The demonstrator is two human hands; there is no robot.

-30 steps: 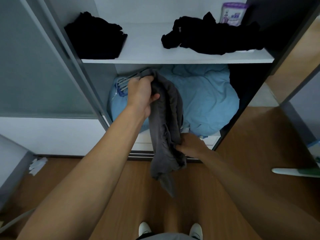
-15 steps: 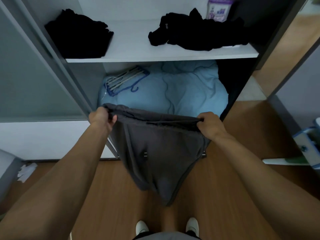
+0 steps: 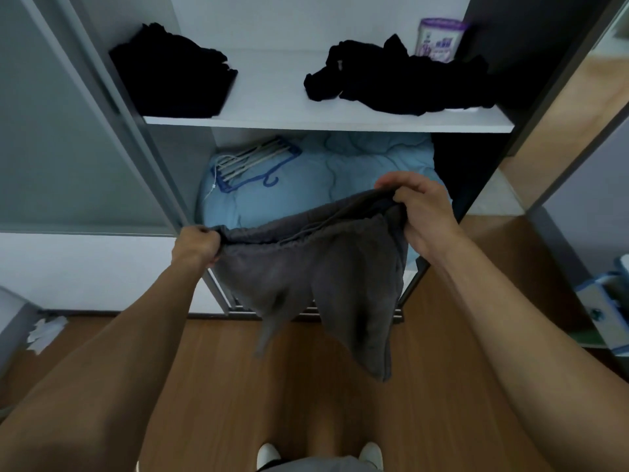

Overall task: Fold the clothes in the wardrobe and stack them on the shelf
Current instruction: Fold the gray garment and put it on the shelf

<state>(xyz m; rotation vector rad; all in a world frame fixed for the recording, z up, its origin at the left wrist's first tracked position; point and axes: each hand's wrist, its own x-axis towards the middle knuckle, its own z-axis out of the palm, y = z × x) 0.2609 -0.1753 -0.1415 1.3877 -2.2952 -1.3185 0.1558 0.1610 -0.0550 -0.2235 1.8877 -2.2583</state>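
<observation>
A pair of grey drawstring shorts (image 3: 326, 274) hangs spread in front of the open wardrobe, its legs dangling over the floor. My left hand (image 3: 195, 247) grips the waistband's left end and my right hand (image 3: 418, 209) grips its right end, held a little higher. On the white shelf (image 3: 272, 93) above, a folded stack of black clothes (image 3: 173, 76) sits at the left. A crumpled heap of black clothes (image 3: 401, 83) lies at the right.
A purple-lidded canister (image 3: 439, 39) stands at the shelf's back right. Below the shelf lie a blue quilt (image 3: 340, 175) and blue hangers (image 3: 252, 161). A grey sliding door (image 3: 68, 131) is at the left, wooden floor (image 3: 306, 386) underfoot, and a blue-white box (image 3: 609, 308) at the right.
The bunched shorts were shaken out and spread by the waistband between both hands. Since half a second ago my right hand has risen and the two legs hang apart.
</observation>
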